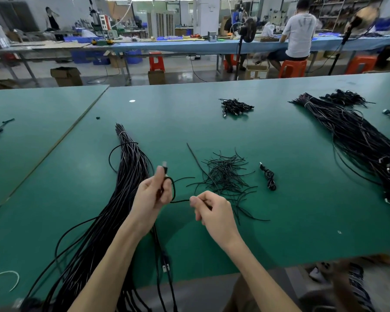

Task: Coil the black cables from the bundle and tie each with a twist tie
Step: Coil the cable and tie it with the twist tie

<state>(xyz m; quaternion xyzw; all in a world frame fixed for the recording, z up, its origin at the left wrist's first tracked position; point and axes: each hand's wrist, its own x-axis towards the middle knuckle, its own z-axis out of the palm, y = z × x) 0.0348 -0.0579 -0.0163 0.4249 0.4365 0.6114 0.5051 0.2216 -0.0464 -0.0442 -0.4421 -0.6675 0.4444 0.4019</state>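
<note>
Black cable [180, 201] pinched near its plug [164, 164] in left hand [150, 197], one loop formed; right hand [214, 210] pinching the run, just beside bundle [128, 172]. Could spring open under slack grip, or snag there.

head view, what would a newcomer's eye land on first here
First the two hands at the centre: the left hand grips a black cable with a loop begun, and the right hand pinches the same cable beside it. Left of them a long bundle of black cables fans across the green table. To their right lies a loose heap of twist ties, with a small coil just beyond it.
</note>
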